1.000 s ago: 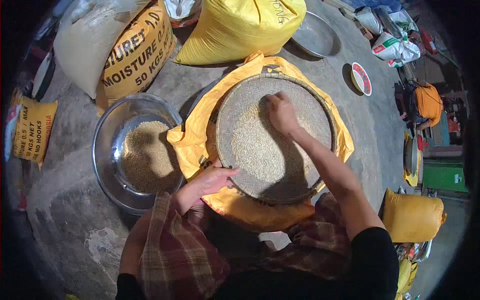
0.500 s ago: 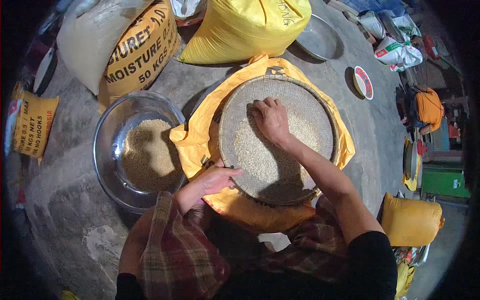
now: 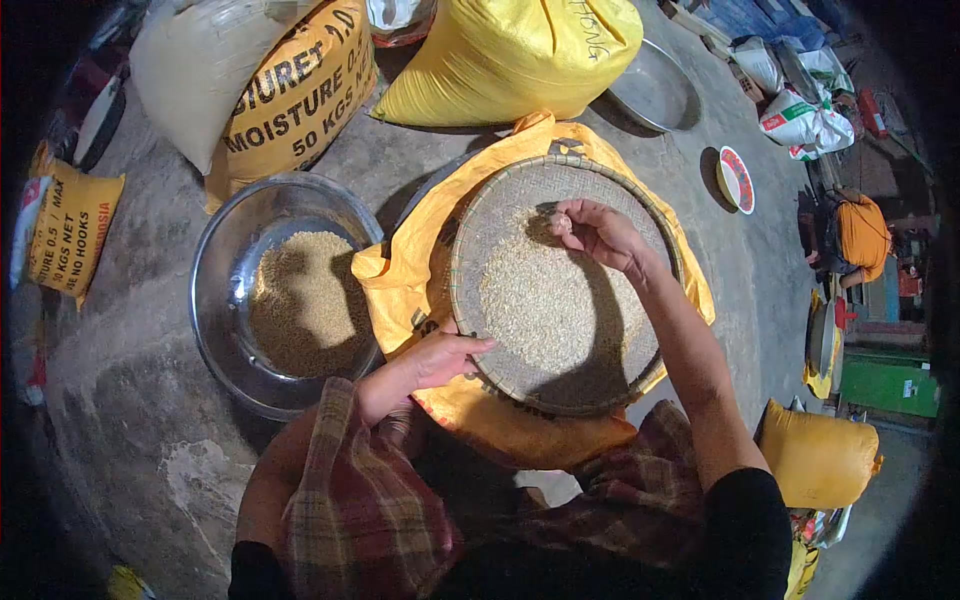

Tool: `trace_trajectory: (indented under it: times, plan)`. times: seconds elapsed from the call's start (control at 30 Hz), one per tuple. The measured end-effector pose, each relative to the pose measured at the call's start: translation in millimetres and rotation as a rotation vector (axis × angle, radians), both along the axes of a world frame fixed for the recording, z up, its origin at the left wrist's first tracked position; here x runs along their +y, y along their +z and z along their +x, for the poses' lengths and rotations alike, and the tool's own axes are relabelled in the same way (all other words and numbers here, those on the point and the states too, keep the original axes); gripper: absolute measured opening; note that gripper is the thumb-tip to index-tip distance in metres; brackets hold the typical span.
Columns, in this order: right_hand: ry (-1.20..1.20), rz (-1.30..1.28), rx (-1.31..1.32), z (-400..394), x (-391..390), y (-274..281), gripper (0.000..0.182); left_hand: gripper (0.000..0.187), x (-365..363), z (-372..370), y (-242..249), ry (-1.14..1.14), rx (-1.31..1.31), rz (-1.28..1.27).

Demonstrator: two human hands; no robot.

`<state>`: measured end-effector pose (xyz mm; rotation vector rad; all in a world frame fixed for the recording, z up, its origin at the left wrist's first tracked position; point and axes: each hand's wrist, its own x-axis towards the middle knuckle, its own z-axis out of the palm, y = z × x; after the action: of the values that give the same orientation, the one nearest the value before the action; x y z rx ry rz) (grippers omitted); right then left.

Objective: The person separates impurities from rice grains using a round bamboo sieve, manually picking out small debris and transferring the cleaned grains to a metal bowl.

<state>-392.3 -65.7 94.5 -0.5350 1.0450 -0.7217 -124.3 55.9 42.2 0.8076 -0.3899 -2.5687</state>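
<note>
A round woven winnowing tray (image 3: 640, 225) lies on an orange woven sack (image 3: 392, 290), with pale grain (image 3: 540, 305) spread over it. My left hand (image 3: 437, 362) grips the tray's near left rim, the thumb on top and the fingers underneath. Above the far part of the grain, my right hand (image 3: 600, 235) is closed, with thumb and fingertips together on what looks like a little pale grain. To the left of the tray stands a shiny metal basin (image 3: 222, 320) holding browner grain (image 3: 305, 295).
Full sacks stand behind: a yellow sack (image 3: 510, 65) and a printed orange sack (image 3: 300, 110). Right of them are a metal pan (image 3: 655, 90) and a small bowl (image 3: 735, 180). Another person (image 3: 862, 238) in orange is at far right, above a yellow-brown sack (image 3: 815, 455).
My right hand has lifted from the grain and shifted to the right, its fingers now pinched together. My left hand keeps its hold on the rim. The view has shifted slightly.
</note>
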Motion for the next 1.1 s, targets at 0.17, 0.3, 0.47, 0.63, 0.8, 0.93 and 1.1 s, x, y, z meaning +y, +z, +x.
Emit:
trace_trajectory:
  times: [0.17, 0.3, 0.47, 0.63, 0.8, 0.93, 1.1]
  plan:
    - [0.1, -0.134, 0.299, 0.4, 1.0, -6.0, 0.014, 0.058, 2.0, 0.9, -7.0, -0.01, -0.011, 0.0]
    - [0.153, -0.364, 0.79, -4.0, -9.8, -24.8, 0.007, 0.057, 2.1, 0.1, -3.9, -0.007, 0.008, 0.009]
    - [0.174, -0.578, 0.858, 17.0, -17.7, -24.2, 0.009, 0.057, 0.5, 0.6, 1.6, -0.004, 0.001, -0.003]
    - [0.275, -0.801, 1.03, 48.2, -23.4, -23.6, 0.025, 0.058, 1.2, 0.6, -1.4, 0.005, 0.003, 0.009]
    - [0.557, -0.975, 1.145, 51.9, -15.1, -20.9, 0.022, 0.057, 0.5, 1.4, -3.0, -0.015, 0.009, 0.013]
    - [0.671, -0.92, 1.205, 25.6, -9.4, -18.3, 0.019, 0.056, 2.0, 1.0, -2.2, 0.003, -0.006, 0.007]
    - [0.361, -0.365, 0.607, -4.5, -0.1, 10.7, 0.014, 0.058, 0.9, 1.2, -8.5, -0.021, 0.011, 0.004]
